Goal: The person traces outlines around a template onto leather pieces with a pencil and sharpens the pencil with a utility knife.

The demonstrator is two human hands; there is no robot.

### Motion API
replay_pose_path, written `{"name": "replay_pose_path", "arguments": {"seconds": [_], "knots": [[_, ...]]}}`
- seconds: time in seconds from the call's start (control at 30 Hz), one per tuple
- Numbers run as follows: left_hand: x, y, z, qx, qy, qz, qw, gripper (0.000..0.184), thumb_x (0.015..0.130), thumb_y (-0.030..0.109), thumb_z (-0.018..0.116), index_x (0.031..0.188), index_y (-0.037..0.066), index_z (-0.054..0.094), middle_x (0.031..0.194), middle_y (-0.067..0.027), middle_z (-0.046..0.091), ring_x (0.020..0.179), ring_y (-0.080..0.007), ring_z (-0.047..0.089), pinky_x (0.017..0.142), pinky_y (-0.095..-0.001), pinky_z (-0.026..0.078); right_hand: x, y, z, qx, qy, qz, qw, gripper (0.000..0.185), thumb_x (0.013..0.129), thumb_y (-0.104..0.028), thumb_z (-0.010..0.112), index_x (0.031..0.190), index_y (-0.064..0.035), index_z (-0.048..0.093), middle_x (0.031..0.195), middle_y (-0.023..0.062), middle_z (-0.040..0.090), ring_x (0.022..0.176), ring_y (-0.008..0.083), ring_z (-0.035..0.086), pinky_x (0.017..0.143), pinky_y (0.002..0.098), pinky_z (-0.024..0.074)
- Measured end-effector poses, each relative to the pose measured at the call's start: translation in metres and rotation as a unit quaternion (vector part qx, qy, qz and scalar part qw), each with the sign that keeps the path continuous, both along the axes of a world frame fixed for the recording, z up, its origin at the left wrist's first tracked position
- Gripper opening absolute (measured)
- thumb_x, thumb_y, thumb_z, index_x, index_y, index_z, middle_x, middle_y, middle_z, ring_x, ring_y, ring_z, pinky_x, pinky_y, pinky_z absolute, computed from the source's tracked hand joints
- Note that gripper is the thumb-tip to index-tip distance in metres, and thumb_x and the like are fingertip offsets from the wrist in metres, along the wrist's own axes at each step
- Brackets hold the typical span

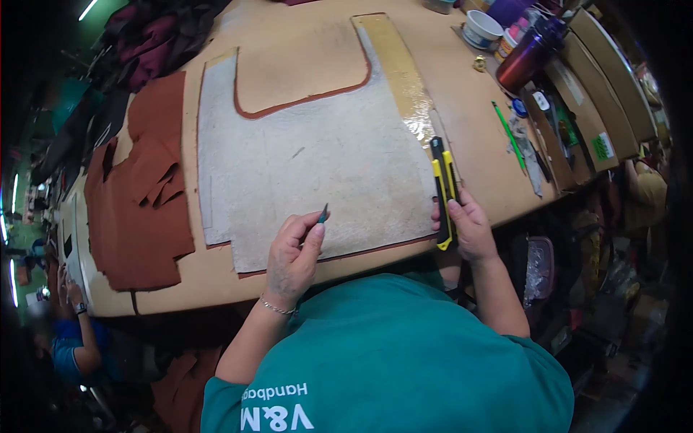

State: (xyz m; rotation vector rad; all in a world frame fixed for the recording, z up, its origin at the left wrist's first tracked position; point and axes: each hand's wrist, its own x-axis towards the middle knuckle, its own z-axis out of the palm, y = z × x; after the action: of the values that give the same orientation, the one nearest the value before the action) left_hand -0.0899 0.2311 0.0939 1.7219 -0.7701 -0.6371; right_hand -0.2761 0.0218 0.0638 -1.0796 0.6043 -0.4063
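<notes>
My left hand [292,252] pinches a short, dark, pointed stub [324,212] between thumb and fingers, tip upward; its exact kind is too small to tell. In my right hand [471,225] is a black and yellow utility knife [442,206], held upright at the right edge of the work. Beneath both hands lies a large grey-white sheet [317,173] with a deep U-shaped cut-out at its far side. Reddish-brown material shows along its edges, and a shiny yellowish strip [404,79] runs down its right arm.
Brown leather-like pieces [144,209] lie at the left of the table [303,65]. At the right are a green pencil [510,137], a dark red bottle [529,56], a white tub [482,29] and a cardboard box [599,86]. Another person's arm [86,335] shows at far left.
</notes>
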Motion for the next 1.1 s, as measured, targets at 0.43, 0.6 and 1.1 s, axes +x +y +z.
{"name": "replay_pose_path", "arguments": {"seconds": [0.43, 0.6, 1.1], "knots": [[-0.014, 0.001, -0.003, 0.028, -0.013, -0.042, 0.999, 0.019, 0.087, 0.012, 0.051, 0.099, 0.000, 0.059, 0.071, -0.0031, 0.046, 0.065, -0.0095, 0.044, 0.059, -0.0222, 0.036, 0.006, 0.012, -0.001, 0.034, 0.049, -0.046, 0.997, 0.027, 0.091, -0.033, 0.046, 0.093, -0.0062, 0.048, 0.064, 0.0037, 0.052, 0.054, 0.0097, 0.053, 0.050, 0.0227, 0.0477], [-0.012, 0.004, -0.005, 0.041, 0.086, -0.027, 0.995, 0.021, 0.089, 0.015, 0.049, 0.101, 0.001, 0.058, 0.073, -0.0006, 0.049, 0.063, -0.0066, 0.045, 0.058, -0.0197, 0.039, -0.003, 0.008, 0.014, 0.108, -0.019, 0.009, 0.994, 0.025, 0.091, -0.022, 0.045, 0.109, -0.0041, 0.044, 0.081, 0.0100, 0.057, 0.069, 0.0160, 0.060, 0.064, 0.0276, 0.0503], [-0.005, 0.010, -0.012, 0.036, 0.299, -0.043, 0.953, 0.022, 0.091, 0.018, 0.046, 0.102, 0.003, 0.057, 0.073, 0.0032, 0.049, 0.061, -0.0034, 0.044, 0.057, -0.0157, 0.037, 0.000, 0.027, 0.017, -0.134, 0.049, -0.027, 0.989, 0.019, 0.091, -0.020, 0.047, 0.097, -0.0024, 0.046, 0.070, 0.0029, 0.053, 0.059, 0.0072, 0.052, 0.054, 0.0196, 0.0448]]}}
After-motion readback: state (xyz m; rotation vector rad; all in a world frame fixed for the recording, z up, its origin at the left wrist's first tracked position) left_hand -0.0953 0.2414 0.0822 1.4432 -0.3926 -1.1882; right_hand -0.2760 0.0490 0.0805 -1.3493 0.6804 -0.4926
